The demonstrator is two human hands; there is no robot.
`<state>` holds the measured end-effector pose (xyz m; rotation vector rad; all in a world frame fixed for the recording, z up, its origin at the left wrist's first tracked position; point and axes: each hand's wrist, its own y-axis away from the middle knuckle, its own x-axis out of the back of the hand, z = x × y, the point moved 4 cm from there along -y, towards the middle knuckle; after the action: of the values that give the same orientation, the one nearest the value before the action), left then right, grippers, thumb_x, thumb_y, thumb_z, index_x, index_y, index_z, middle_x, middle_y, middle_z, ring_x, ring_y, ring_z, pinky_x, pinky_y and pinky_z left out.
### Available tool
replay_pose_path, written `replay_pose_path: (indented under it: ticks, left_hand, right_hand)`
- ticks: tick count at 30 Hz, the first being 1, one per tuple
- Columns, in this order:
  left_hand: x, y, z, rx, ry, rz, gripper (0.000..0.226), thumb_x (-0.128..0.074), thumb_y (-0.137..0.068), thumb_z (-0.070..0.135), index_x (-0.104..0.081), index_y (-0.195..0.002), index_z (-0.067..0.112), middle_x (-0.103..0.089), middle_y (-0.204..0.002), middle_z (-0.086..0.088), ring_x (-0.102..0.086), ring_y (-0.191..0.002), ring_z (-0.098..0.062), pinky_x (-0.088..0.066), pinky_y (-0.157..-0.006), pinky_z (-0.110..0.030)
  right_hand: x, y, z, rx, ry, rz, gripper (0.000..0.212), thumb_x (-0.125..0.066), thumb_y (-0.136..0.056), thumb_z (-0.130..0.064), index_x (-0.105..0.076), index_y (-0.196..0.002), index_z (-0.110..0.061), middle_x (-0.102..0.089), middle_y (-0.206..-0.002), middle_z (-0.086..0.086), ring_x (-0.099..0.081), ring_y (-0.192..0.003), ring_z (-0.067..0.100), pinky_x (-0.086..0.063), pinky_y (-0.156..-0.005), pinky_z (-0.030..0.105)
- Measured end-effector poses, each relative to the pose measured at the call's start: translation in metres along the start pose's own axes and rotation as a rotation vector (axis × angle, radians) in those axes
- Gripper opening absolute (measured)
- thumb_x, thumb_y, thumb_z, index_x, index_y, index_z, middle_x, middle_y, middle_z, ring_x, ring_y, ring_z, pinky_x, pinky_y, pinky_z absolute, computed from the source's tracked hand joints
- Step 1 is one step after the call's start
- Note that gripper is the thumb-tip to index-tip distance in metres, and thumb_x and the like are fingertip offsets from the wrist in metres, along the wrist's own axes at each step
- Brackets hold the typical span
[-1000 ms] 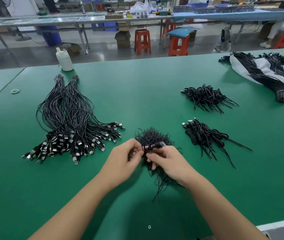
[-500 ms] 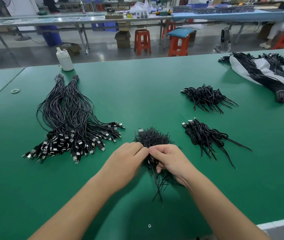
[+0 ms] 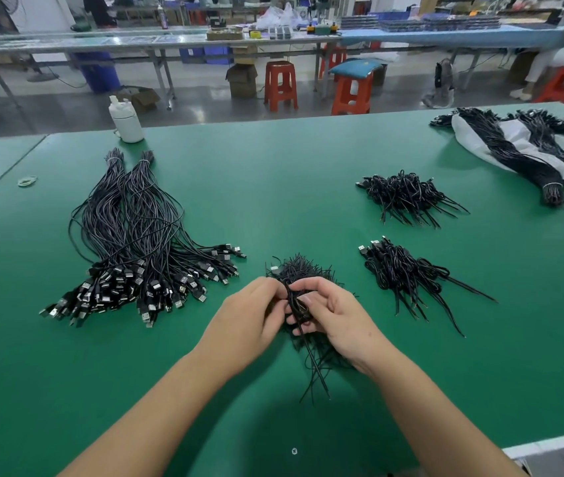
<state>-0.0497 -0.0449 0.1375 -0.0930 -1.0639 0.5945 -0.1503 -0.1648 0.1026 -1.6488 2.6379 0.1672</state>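
Both hands meet just above the green table (image 3: 273, 187), a little toward six o'clock of its middle. The left hand (image 3: 251, 316) pinches the upper part of a thin black cable (image 3: 293, 302) between thumb and fingertips. The right hand (image 3: 337, 320) has its fingers curled round the same cable's gathered loops from the other side. The two hands sit close enough that their fingertips nearly touch. The cable's loose ends (image 3: 315, 370) trail down toward six o'clock, reaching the tabletop.

Directly beneath and behind the hands, at twelve o'clock from them, lies a small pile of short black cables (image 3: 303, 268). Whether the held cable still touches it is hard to say, since the fingers cover the join.

Taking the hands as the dial's centre:
- At ten o'clock is a large fan of long USB cables (image 3: 136, 242), with the metal plugs nearest the person.
- At three o'clock is a heap of coiled cables (image 3: 404, 275).
- At two o'clock, farther back, is a second heap (image 3: 406, 197).
- At one o'clock (far corner) tied bundles lie on a white bag (image 3: 514, 146).
- At eleven o'clock a white bottle (image 3: 125, 120) stands by the far edge.
- Rubber bands (image 3: 27, 181) lie near the table's left edge at ten o'clock.
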Motion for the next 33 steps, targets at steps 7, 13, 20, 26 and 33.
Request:
replay_pose_path:
  ticks: [7, 13, 20, 26, 33]
  left_hand:
    - [0.005, -0.004, -0.002, 0.087, 0.129, -0.053, 0.012, -0.063, -0.089, 0.011, -0.057, -0.084, 0.02, -0.062, -0.075, 0.007, -0.056, -0.071, -0.01, -0.048, -0.069, -0.031]
    - [0.008, -0.001, 0.003, -0.004, 0.132, -0.046, 0.015, -0.064, -0.088, 0.012, -0.055, -0.083, 0.023, -0.057, -0.073, 0.01, -0.053, -0.07, -0.008, -0.044, -0.065, -0.024]
    - [0.002, 0.005, 0.014, -0.261, -0.118, -0.034, 0.017, -0.046, -0.095, 0.022, -0.059, -0.094, 0.011, -0.055, -0.086, 0.0, -0.053, -0.072, -0.019, -0.045, -0.066, -0.028]
    - [-0.002, 0.01, 0.009, -0.186, 0.003, -0.029, 0.005, -0.055, -0.095, 0.015, -0.06, -0.097, 0.013, -0.057, -0.089, 0.002, -0.055, -0.076, -0.018, -0.048, -0.069, -0.031]
    - [0.0, 0.006, -0.002, 0.059, 0.263, 0.081, 0.018, -0.065, -0.089, 0.008, -0.058, -0.084, 0.024, -0.055, -0.071, 0.011, -0.051, -0.067, -0.006, -0.036, -0.063, -0.011]
  right_hand:
    - [-0.001, 0.004, -0.004, 0.032, 0.095, -0.033, 0.025, -0.06, -0.096, 0.0, -0.068, -0.11, -0.02, -0.074, -0.092, 0.008, -0.069, -0.086, 0.017, -0.056, -0.07, 0.026]
    - [0.007, 0.003, -0.009, 0.099, 0.303, 0.095, 0.024, -0.065, -0.095, -0.015, -0.071, -0.078, -0.03, -0.066, -0.08, 0.007, -0.049, -0.048, 0.009, -0.043, -0.052, 0.024]
    - [0.008, -0.003, 0.002, 0.022, 0.171, 0.11, 0.022, -0.064, -0.097, -0.019, -0.07, -0.115, -0.029, -0.047, -0.048, -0.002, -0.041, -0.043, 0.014, -0.041, -0.049, 0.022]
    - [0.006, 0.001, 0.002, 0.019, 0.055, 0.08, 0.017, -0.058, -0.1, -0.011, -0.073, -0.099, -0.019, -0.068, -0.068, 0.008, -0.06, -0.058, 0.019, -0.05, -0.066, 0.034]
    - [0.003, 0.004, 0.001, 0.021, 0.051, -0.053, 0.025, -0.06, -0.095, 0.004, -0.071, -0.112, -0.01, -0.074, -0.09, 0.01, -0.069, -0.081, 0.019, -0.058, -0.082, 0.03]
